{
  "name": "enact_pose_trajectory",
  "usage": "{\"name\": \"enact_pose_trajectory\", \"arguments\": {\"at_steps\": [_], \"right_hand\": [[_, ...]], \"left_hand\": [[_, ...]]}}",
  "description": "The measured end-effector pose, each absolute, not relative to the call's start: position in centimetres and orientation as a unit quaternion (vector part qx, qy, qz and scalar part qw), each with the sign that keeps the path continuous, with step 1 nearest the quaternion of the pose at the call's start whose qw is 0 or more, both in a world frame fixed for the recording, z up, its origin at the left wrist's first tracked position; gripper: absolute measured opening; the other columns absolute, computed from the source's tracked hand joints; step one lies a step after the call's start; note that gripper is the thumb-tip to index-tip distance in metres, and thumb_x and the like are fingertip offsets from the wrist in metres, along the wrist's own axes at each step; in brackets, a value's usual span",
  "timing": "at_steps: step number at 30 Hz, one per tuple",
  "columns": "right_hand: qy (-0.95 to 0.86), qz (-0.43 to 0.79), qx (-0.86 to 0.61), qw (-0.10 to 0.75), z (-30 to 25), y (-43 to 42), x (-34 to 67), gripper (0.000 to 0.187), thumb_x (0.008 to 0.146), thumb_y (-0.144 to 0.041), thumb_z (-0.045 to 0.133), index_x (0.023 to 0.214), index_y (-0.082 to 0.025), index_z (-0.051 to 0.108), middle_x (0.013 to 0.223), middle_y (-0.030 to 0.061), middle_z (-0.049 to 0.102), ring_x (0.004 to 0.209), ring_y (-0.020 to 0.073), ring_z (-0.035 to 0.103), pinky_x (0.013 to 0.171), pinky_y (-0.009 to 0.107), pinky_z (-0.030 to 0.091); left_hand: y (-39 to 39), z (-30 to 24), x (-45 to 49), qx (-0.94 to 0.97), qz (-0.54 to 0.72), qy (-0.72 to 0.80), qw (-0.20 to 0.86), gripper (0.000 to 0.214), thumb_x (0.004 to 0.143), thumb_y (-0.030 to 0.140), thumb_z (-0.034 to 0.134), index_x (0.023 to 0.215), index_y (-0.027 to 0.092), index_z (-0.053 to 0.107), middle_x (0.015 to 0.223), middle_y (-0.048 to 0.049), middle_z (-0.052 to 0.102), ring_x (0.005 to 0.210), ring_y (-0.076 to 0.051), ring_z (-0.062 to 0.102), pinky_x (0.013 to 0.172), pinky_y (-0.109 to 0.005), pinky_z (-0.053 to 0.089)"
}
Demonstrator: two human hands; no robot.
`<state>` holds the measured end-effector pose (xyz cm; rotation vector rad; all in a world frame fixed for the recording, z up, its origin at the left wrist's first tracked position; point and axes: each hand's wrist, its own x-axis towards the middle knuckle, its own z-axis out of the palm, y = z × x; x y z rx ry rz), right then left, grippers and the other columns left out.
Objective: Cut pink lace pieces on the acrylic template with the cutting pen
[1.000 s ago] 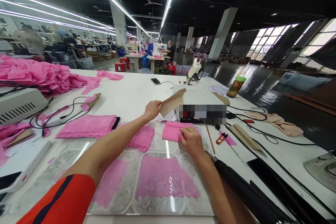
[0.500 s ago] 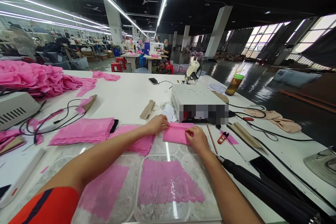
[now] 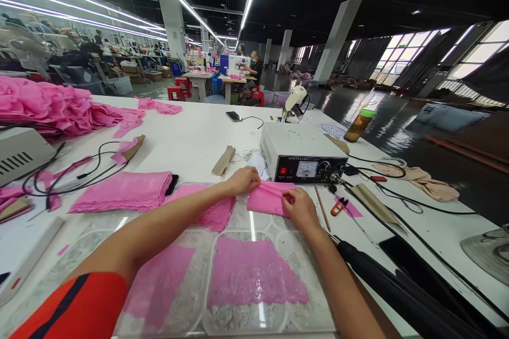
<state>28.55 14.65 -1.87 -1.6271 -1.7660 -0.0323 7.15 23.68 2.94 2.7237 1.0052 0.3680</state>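
Observation:
Both of my hands are on a small stack of pink fabric pieces (image 3: 265,203) in front of the metal control box (image 3: 304,140). My left hand (image 3: 244,180) pinches the upper left corner of the top piece, its edge slightly lifted into a fold. With thumb and fingertips, my right hand (image 3: 300,206) grips the same fabric at its right side. Under my left forearm lies another pink fabric stack (image 3: 218,212). A thicker pink pile (image 3: 123,190) is farther left. Nearer me, a clear plastic sheet (image 3: 199,296) covers pink pieces.
Right of my hands lie orange thread snips (image 3: 339,206), a brown stick (image 3: 322,209) and a black-handled tool (image 3: 377,270) with cables. A bottle with a green lid (image 3: 360,124) stands at the far right edge. A pink fabric heap (image 3: 51,106) fills the back left.
My left hand has shifted slightly right and up, raising the fabric's upper edge into a fold. My right hand stays at the fabric's right side. The camera view has moved a little.

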Motion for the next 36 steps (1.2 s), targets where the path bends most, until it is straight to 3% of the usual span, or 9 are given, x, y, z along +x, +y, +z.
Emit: {"name": "enact_pose_trajectory", "arguments": {"at_steps": [5, 9, 12, 19, 25, 30, 36], "right_hand": [[-0.678, -0.045, -0.630, 0.375, -1.1, 14.5, 27.9, 0.019, 0.078, -0.028, 0.058, 0.091, -0.019, 0.068, 0.089, 0.0069, 0.064, 0.085, 0.0209, 0.056, 0.078, 0.035, 0.045], [-0.671, -0.072, -0.637, 0.372, -0.7, 14.5, 27.6, 0.017, 0.080, -0.025, 0.055, 0.087, -0.020, 0.070, 0.088, 0.0076, 0.062, 0.087, 0.0219, 0.052, 0.080, 0.036, 0.042], [-0.660, -0.091, -0.643, 0.377, -0.6, 14.4, 27.8, 0.020, 0.083, -0.020, 0.049, 0.084, -0.020, 0.069, 0.086, 0.0079, 0.062, 0.085, 0.0213, 0.050, 0.079, 0.036, 0.041], [-0.695, -0.105, -0.603, 0.376, 0.9, 12.3, 27.8, 0.019, 0.084, -0.018, 0.049, 0.086, -0.020, 0.068, 0.086, 0.0065, 0.065, 0.086, 0.0210, 0.053, 0.079, 0.035, 0.040], [-0.821, -0.123, -0.482, 0.280, 2.0, 5.9, 26.6, 0.019, 0.088, -0.016, 0.049, 0.083, -0.022, 0.066, 0.080, 0.0050, 0.064, 0.079, 0.0189, 0.052, 0.073, 0.033, 0.039], [-0.875, -0.133, -0.394, 0.248, 1.7, -0.2, 25.6, 0.023, 0.086, -0.005, 0.047, 0.086, -0.020, 0.064, 0.078, 0.0048, 0.063, 0.078, 0.0183, 0.051, 0.072, 0.033, 0.039], [-0.887, -0.101, -0.383, 0.238, 1.0, -2.2, 25.4, 0.023, 0.086, -0.005, 0.046, 0.088, -0.021, 0.063, 0.081, 0.0050, 0.063, 0.082, 0.0185, 0.053, 0.075, 0.033, 0.041]], "left_hand": [[23.7, 4.9, 7.9, 0.924, 0.148, 0.337, 0.102, 0.030, 0.094, 0.035, 0.056, 0.118, 0.016, 0.057, 0.118, -0.0087, 0.059, 0.102, -0.020, 0.060, 0.088, -0.041, 0.053], [23.4, 6.3, 8.5, 0.920, 0.172, 0.336, 0.107, 0.013, 0.090, 0.022, 0.056, 0.093, 0.015, 0.067, 0.107, -0.0073, 0.064, 0.100, -0.020, 0.060, 0.091, -0.039, 0.049], [23.1, 7.2, 8.5, 0.917, 0.188, 0.333, 0.114, 0.017, 0.085, 0.016, 0.053, 0.083, 0.016, 0.069, 0.103, -0.0065, 0.066, 0.098, -0.020, 0.061, 0.091, -0.036, 0.048], [19.9, 7.8, 5.7, 0.918, 0.191, 0.322, 0.132, 0.015, 0.083, 0.016, 0.054, 0.079, 0.016, 0.068, 0.102, -0.0070, 0.066, 0.096, -0.019, 0.061, 0.088, -0.031, 0.048], [12.0, 6.8, 1.0, 0.923, 0.154, 0.292, 0.196, 0.017, 0.086, 0.017, 0.054, 0.078, 0.018, 0.069, 0.100, -0.0057, 0.065, 0.091, -0.015, 0.061, 0.083, -0.025, 0.048], [5.8, 5.2, -1.1, 0.915, 0.133, 0.272, 0.267, 0.018, 0.087, 0.016, 0.054, 0.082, 0.020, 0.070, 0.098, -0.0054, 0.065, 0.088, -0.014, 0.061, 0.080, -0.024, 0.047], [3.8, 3.8, -1.6, 0.933, 0.135, 0.244, 0.227, 0.020, 0.089, 0.015, 0.054, 0.078, 0.020, 0.070, 0.091, -0.0043, 0.065, 0.084, -0.014, 0.060, 0.079, -0.025, 0.043]]}}
